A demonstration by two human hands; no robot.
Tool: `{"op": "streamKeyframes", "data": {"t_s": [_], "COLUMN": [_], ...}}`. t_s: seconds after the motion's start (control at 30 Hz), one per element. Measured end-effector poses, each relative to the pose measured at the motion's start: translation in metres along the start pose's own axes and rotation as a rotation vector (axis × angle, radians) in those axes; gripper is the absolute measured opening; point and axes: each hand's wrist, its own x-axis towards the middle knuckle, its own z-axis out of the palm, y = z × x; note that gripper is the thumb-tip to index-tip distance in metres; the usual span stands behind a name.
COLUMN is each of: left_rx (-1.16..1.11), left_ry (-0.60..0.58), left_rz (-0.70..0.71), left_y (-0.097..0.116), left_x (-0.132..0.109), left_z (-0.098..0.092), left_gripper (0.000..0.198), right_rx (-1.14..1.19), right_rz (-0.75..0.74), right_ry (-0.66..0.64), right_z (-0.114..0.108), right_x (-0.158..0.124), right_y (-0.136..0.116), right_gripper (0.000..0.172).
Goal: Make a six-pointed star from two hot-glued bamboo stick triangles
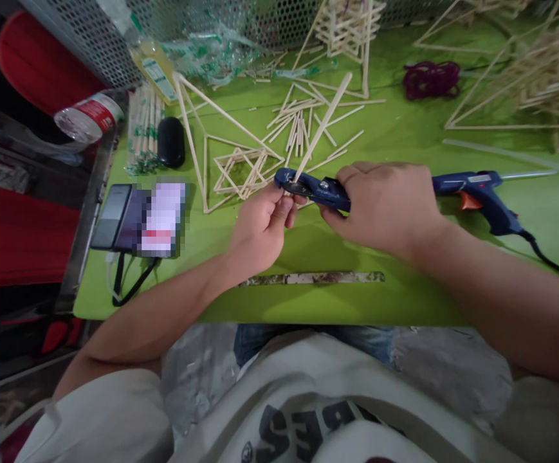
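Table edge [163,313], open green below cutter [315,188]

I count one blue cutter [312,188], one glue gun [476,193], one phone [134,218] and one bottle [91,116]. Loose sticks [298,125] (scattered, overlapping) defy my tally.

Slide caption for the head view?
Right hand holds a blue tool against a wooden stick pinched by the left hand.
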Motion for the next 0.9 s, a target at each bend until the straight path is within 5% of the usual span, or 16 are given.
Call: {"op": "streamKeyframes", "data": {"t_s": [0.43,0.9], "left_rx": [0.007,-0.055], "left_ry": [-0.013,-0.038], "left_rz": [-0.056,-0.095], "left_y": [0.002,0.016], "left_x": [0.002,0.009], "left_z": [-0.005,-0.008], "left_gripper": [0.037,0.048], "right_rx": [0.023,0.045], "right_rz": [-0.006,-0.003], "right_ry": [0.005,-0.028], "right_z": [0.007,0.006], "right_x": [0.003,0.003], "right_y": [0.0,-0.001], "right_gripper": [0.04,0.041]}}
